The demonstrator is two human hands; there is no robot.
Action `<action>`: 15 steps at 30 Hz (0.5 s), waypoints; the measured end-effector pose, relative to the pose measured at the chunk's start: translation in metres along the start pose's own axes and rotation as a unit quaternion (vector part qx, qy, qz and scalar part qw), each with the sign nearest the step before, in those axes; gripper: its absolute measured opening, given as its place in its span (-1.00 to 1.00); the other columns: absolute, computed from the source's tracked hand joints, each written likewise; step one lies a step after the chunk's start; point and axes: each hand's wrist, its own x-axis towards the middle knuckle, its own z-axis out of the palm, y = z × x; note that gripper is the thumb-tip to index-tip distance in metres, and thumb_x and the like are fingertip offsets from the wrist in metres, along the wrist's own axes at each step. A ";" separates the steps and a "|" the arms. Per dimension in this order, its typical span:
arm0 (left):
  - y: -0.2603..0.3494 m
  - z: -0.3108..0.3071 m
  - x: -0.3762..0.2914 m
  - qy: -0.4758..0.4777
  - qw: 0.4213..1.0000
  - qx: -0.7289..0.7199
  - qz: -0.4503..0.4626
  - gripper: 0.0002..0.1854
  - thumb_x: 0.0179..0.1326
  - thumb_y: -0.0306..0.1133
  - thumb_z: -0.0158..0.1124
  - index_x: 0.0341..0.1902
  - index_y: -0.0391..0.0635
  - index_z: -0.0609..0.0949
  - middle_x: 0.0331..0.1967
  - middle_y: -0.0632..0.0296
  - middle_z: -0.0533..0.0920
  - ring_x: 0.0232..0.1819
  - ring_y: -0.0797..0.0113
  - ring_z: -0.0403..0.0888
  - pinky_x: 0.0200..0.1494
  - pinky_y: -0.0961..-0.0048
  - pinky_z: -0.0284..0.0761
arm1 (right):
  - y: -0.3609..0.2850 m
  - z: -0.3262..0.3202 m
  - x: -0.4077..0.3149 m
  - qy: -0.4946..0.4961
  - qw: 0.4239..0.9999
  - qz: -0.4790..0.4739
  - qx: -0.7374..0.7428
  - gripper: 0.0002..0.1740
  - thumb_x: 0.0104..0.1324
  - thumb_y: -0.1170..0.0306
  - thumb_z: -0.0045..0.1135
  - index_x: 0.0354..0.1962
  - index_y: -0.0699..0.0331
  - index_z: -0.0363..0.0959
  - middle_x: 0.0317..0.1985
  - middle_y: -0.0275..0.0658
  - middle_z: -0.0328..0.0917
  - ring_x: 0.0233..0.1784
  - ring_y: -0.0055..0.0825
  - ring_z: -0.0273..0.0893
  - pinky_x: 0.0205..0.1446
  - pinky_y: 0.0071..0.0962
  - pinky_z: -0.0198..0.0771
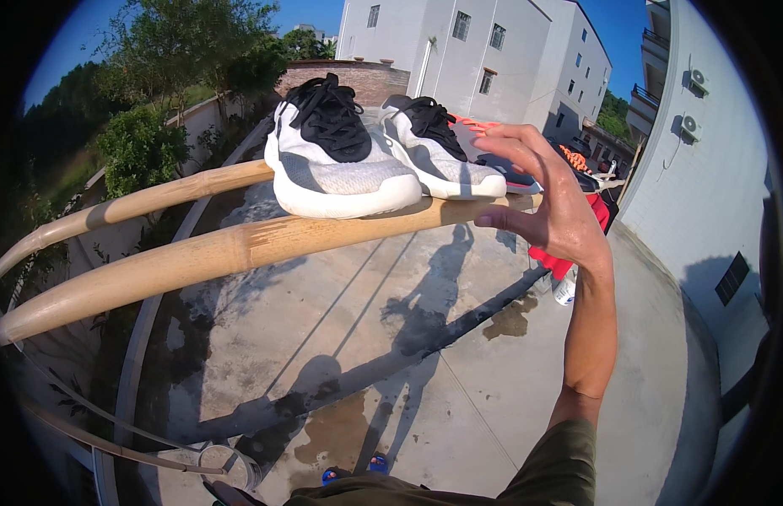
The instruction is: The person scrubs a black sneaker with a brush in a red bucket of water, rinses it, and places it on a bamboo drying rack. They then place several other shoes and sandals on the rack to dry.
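My right hand point(556, 202) is raised at the right, with fingers and thumb apart in a wide curve and nothing held. Its thumb is near the front bamboo pole point(341, 237), and its fingers reach close to the toe of a white sneaker point(455, 171) with black laces. A matching white sneaker point(341, 177) stands to the left. Both rest on the pair of poles, the rear bamboo pole point(170, 188) partly hidden behind them. Behind my fingers lies a grey item with orange-red edges point(477, 148), partly covered. My left hand is out of view.
Red cloth point(550, 260) hangs farther along the poles, beside an orange patterned item point(576, 159). A white container point(565, 291) stands below it. A bucket point(230, 465) sits at the lower left. Wet patches point(334, 430) mark the concrete; a wall point(701, 177) rises on the right.
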 end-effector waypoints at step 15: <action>-0.058 -0.005 -0.100 0.045 0.999 0.006 0.022 -0.55 -0.03 -0.38 0.58 -0.08 -0.32 0.62 -0.21 0.08 0.67 -0.20 0.08 0.68 -0.08 0.04 0.64 | 0.070 0.038 -0.032 0.103 0.988 -0.066 0.095 -0.48 0.21 0.60 0.45 0.15 0.39 0.62 0.02 -0.03 0.74 0.09 -0.21 0.70 0.25 -0.33 0.59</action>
